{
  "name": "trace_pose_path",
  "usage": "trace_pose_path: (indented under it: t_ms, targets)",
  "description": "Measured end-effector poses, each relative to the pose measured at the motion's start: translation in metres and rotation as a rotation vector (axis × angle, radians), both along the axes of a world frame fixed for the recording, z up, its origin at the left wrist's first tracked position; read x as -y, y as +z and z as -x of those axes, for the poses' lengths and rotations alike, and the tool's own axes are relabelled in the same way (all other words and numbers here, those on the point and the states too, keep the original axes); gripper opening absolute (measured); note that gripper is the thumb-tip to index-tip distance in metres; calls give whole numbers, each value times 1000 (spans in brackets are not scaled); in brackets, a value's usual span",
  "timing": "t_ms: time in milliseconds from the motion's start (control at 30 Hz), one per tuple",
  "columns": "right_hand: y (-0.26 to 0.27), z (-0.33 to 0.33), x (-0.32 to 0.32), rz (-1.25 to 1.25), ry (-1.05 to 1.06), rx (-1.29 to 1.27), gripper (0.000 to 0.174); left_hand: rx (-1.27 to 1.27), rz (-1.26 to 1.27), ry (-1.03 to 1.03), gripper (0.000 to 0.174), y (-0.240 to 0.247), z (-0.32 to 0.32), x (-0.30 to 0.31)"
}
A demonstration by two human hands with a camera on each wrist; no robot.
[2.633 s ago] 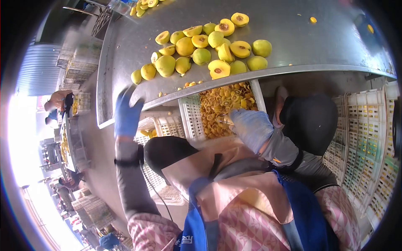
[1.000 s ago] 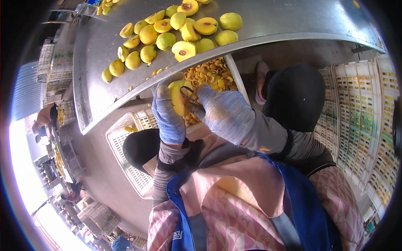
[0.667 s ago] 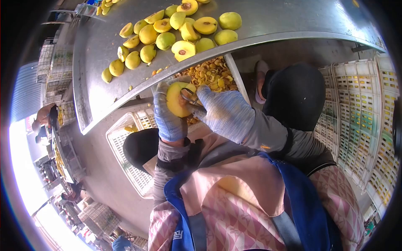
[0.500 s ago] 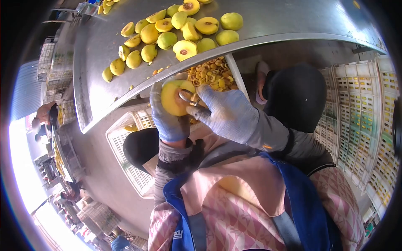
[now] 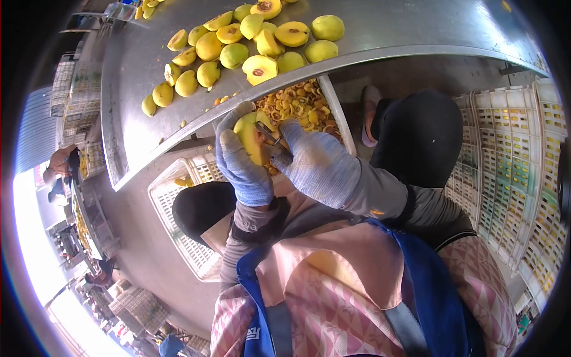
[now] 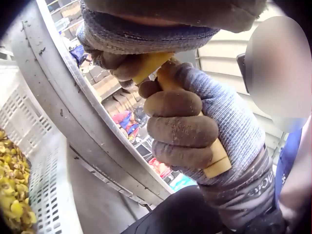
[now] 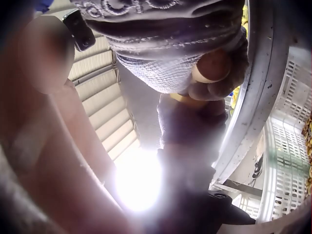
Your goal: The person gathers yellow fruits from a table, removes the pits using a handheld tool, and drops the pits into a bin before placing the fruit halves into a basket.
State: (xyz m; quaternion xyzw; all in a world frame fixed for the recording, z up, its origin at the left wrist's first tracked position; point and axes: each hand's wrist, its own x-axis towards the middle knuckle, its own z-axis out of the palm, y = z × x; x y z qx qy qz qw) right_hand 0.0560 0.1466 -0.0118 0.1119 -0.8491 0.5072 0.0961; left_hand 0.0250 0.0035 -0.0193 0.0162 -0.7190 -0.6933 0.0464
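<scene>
In the head view my gloved left hand (image 5: 244,172) holds a yellow peach half (image 5: 247,135) up in front of the lap, its cut face towards the right hand. My gloved right hand (image 5: 326,166) grips a pitting tool whose dark metal loop (image 5: 266,130) is at the pit hollow of that half. The left wrist view shows the tool's wooden handle (image 6: 219,165) inside the right hand's curled fingers (image 6: 183,127). Yellow flesh (image 6: 153,66) shows under the left hand there. In the right wrist view the handle's round butt (image 7: 213,66) sticks out of the fist.
Cut and whole-looking peaches (image 5: 260,69) lie on the steel table (image 5: 404,30) ahead. Below its edge stands a white crate (image 5: 340,113) full of small fruit scraps. Another white crate (image 5: 172,205) is by the left knee; stacked crates (image 5: 493,172) stand at right.
The left hand, earlier empty and spread at the table's edge, came back to the right hand and now holds a peach half. Over the last second that half tilts and turns against the tool.
</scene>
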Motion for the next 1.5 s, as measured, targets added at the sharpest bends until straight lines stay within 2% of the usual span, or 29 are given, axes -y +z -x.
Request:
trace_pose_path:
  t_ms: [167,367,667,733,833,967,1067,1133,1167,1233,1367,1500]
  targets:
    - [-5,0,-1,0,0,-55,29,-87,63,7,60,4,-2,-6]
    - [-1,-1,-6,-109,33,-77,29,-133,164,-56,59,-1,3,6]
    - [-6,-1,-4,-47,52,-92,31,-65,-14,-49,49,-1,1,2]
    - [-2,-2,-5,-148,88,-36,32,134,-190,-68,57,10,0,0]
    - [2,-2,-6,-144,104,-32,33,262,-304,-141,60,24,2,1]
    - [5,-2,-6,-194,94,-7,33,258,-208,-205,68,24,12,6]
    - [-10,-1,0,-101,36,27,32,324,-221,-190,73,30,11,-1]
    - [-21,1,3,-39,39,-116,31,215,-387,-129,72,31,7,-11]
    - [-18,1,2,-38,38,-115,31,217,-386,-130,72,26,6,-12]
    - [-8,-1,0,26,59,23,32,49,-178,-59,64,8,0,-9]
    - [-9,-1,-2,-56,126,72,34,179,-254,-120,54,14,2,-2]
    - [-4,0,-6,-53,176,79,35,135,-161,-175,53,12,5,7]
